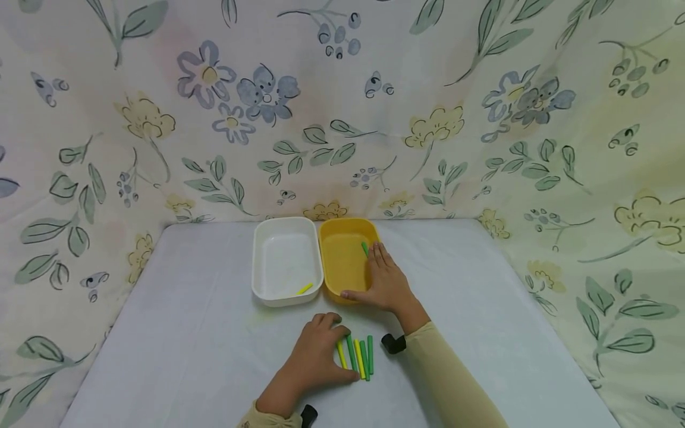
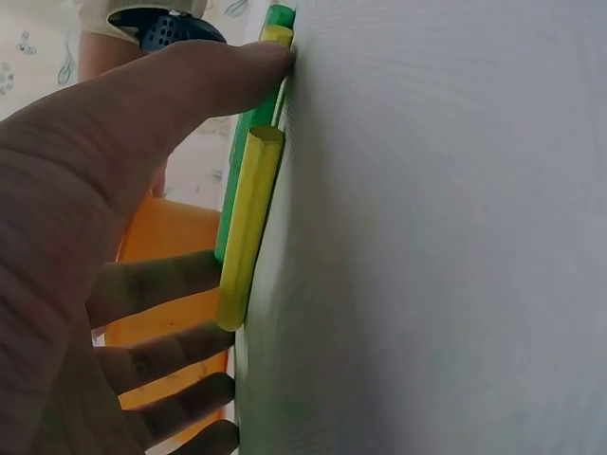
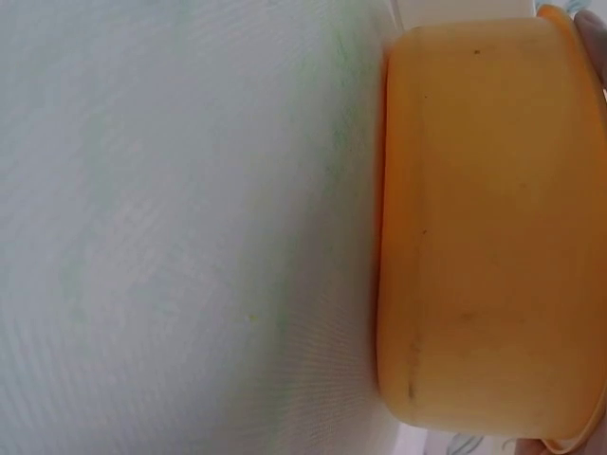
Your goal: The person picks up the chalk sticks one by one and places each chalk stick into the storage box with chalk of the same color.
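Several green and yellow sticks, perhaps crayons or chalk, lie side by side on the table near its front; a green stick (image 1: 370, 355) is rightmost and a yellow stick (image 2: 251, 227) leftmost. Around their left side spreads my left hand (image 1: 319, 352), its thumb touching stick ends at the near side and its fingers at the far side. My right hand (image 1: 386, 282) lies over the right side of the orange-yellow tray (image 1: 345, 224), fingers straight, thumb at the near rim. Another green stick (image 1: 365, 248) shows inside, partly hidden by that hand. The right wrist view mostly shows the tray's outer wall (image 3: 493, 227).
A white tray (image 1: 286, 221) stands against the orange-yellow one on its left, with a short yellow stick (image 1: 305, 289) inside. White cloth (image 1: 198, 333) covers the table. Floral fabric (image 1: 332, 107) hangs behind. A black device (image 1: 393, 343) sits at the right wrist.
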Tool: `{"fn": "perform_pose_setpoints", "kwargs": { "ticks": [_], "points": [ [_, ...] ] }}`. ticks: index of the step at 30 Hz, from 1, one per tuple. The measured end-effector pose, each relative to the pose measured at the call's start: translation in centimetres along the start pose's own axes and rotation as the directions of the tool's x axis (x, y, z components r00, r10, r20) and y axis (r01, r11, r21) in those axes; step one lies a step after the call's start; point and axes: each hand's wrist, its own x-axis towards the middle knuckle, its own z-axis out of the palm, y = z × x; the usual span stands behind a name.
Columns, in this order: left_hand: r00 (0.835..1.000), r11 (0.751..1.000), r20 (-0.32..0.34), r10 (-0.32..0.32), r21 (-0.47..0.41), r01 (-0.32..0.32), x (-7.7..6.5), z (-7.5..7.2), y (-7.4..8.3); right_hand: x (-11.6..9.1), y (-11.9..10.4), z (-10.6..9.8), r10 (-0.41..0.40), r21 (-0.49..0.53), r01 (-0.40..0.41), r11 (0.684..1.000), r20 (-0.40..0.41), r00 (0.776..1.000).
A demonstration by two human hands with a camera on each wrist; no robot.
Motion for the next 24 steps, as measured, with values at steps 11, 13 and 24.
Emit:
{"fn": "perform_pose_setpoints", "kwargs": {
  "ticks": [11, 13, 24],
  "points": [
    [0.997, 1.0, -0.072, 0.007, 0.006, -0.007, 0.1, -0.6, -0.4, 0.0, 0.0, 0.0, 0.008, 0.001, -0.008, 1.0, -0.002, 1.0],
    [0.997, 1.0, -0.077, 0.001, 0.004, -0.001, 0.0, -0.9, -0.4, 0.0, 0.1, 0.1, 0.009, 0.0, -0.009, 1.0, -0.005, 1.0],
    [0.994, 0.998, -0.111, -0.026, -0.061, 0.019, -0.3, -2.2, -0.5, 0.0, 0.3, 0.3, 0.001, 0.011, 0.0, 1.0, -0.015, 1.0]
  ]
}}
